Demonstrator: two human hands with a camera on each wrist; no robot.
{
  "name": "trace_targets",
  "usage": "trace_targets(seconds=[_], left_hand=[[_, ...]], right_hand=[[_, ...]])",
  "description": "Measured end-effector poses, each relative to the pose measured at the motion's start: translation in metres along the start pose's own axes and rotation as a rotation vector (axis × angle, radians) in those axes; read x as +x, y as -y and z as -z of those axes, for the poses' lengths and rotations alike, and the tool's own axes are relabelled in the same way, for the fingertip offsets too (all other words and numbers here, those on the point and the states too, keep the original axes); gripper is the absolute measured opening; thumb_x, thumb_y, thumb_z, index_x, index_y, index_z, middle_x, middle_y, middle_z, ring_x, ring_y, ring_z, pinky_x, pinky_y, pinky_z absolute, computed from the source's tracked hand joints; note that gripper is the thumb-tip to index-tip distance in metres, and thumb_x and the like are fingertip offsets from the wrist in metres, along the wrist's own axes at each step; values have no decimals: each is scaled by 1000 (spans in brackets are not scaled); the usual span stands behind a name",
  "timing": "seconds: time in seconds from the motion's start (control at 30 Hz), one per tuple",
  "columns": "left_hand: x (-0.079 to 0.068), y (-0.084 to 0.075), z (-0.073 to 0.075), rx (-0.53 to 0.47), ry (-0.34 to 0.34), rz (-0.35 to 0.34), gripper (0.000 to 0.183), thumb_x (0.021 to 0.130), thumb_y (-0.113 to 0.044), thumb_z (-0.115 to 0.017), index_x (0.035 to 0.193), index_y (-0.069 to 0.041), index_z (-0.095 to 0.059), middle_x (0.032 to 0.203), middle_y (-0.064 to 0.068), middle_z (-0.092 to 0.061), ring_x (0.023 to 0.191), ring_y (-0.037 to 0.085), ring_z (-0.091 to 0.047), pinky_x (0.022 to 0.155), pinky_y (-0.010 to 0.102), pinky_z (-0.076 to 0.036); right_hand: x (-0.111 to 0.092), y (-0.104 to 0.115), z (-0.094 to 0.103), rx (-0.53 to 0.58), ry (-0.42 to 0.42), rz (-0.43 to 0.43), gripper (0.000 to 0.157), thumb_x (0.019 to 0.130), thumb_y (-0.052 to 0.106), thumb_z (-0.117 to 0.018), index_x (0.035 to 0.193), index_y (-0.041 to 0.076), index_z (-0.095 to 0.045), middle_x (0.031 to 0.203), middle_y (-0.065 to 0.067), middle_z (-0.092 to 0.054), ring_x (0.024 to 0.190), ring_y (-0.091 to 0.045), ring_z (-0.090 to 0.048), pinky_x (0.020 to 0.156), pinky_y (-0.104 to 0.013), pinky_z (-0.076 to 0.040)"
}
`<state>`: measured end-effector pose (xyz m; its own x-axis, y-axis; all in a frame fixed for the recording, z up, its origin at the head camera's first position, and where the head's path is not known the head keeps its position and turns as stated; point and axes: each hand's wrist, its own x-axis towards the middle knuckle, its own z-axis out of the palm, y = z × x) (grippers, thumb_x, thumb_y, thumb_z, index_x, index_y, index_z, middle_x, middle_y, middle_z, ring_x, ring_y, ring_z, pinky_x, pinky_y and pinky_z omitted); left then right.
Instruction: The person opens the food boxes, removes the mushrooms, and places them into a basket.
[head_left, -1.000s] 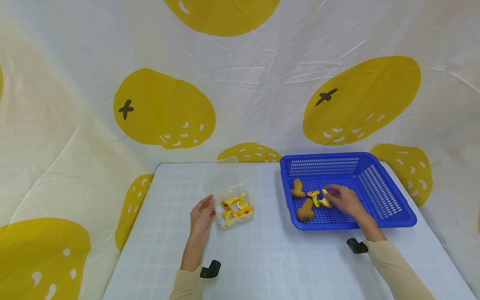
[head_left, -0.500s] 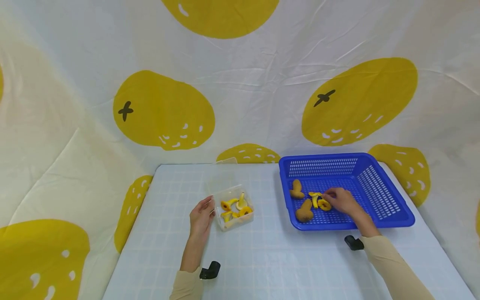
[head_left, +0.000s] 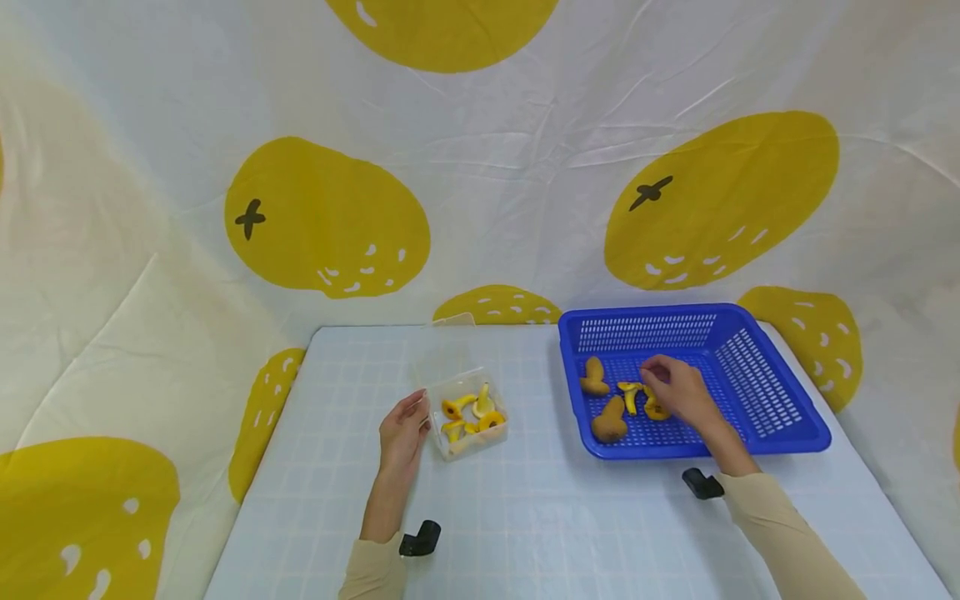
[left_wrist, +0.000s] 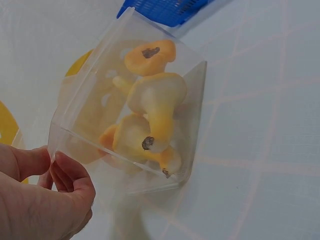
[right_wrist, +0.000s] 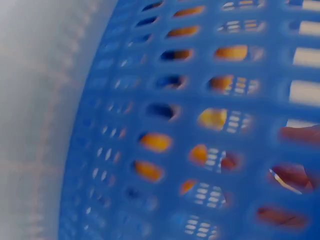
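My left hand (head_left: 403, 429) pinches the rim of a clear plastic box (head_left: 457, 454) between thumb and fingers. Several yellow chanterelle mushrooms (left_wrist: 157, 102) lie inside it. My right hand (head_left: 682, 392) is over the blue basket (head_left: 693, 452), its fingers bent. A chanterelle (head_left: 657, 408) shows partly beneath this hand, and I cannot tell whether the fingers hold it. Beside it lies another chanterelle (head_left: 631, 398). The right wrist view looks through the basket's side, where yellow pieces and fingers (right_wrist: 295, 177) show behind the slots.
Two brown, lumpy mushrooms (head_left: 611, 421) (head_left: 595, 377) lie at the basket's left side. The box's clear lid (head_left: 442, 354) stands open at the back. A light checked cloth covers the table (head_left: 517, 517). A curtain (head_left: 517, 225) with large yellow fruit prints hangs behind.
My right hand has shifted slightly back over the basket, its fingertips now farther from the viewer. The chanterelle under it has turned and shifted a little. My left hand and the box stay put.
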<state>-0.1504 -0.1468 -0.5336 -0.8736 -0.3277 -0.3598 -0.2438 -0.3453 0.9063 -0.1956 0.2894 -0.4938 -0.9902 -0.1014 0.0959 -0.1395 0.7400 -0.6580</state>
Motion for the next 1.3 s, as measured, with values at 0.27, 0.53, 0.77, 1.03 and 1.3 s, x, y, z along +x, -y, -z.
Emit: trace_targets(seconds=[0.27,0.53,0.77,1.03,1.3], left_hand=[[1,0,0,11,-3,1,36,102,-9,-65,135,4,-62,109,5,-62,94,16,-58,73,20,-51],[0,-1,0,11,-6,4,36,102,-9,-66,135,4,-62,110,5,-62,96,16,-58,74,21,-51],[0,-1,-1,-11,0,-8,36,101,-8,-66,134,5,-62,108,3,-62,91,12,-57,74,20,-51],[-1,-1,-1,-8,-3,-10,36,101,-7,-66,135,6,-61,110,6,-63,96,17,-58,74,20,-51],[0,-3,-1,2,2,3,38,102,-9,-66,135,7,-60,114,9,-62,101,21,-59,77,21,-51]], right_hand=[[2,21,-5,69,-41,64,19,104,13,-63,110,-4,-69,103,-20,-72,100,-41,-68,86,-55,-55],[6,46,-16,140,-33,89,19,104,12,-64,112,-3,-68,106,-20,-71,100,-38,-69,84,-49,-59],[12,66,-29,177,-10,100,18,103,13,-65,113,-2,-69,106,-18,-72,100,-35,-69,89,-52,-56],[16,89,-47,228,10,119,16,102,14,-67,112,2,-70,104,-12,-72,96,-27,-69,88,-44,-58],[19,119,-62,260,44,133,18,102,11,-66,115,0,-69,108,-13,-72,98,-28,-68,91,-45,-57]])
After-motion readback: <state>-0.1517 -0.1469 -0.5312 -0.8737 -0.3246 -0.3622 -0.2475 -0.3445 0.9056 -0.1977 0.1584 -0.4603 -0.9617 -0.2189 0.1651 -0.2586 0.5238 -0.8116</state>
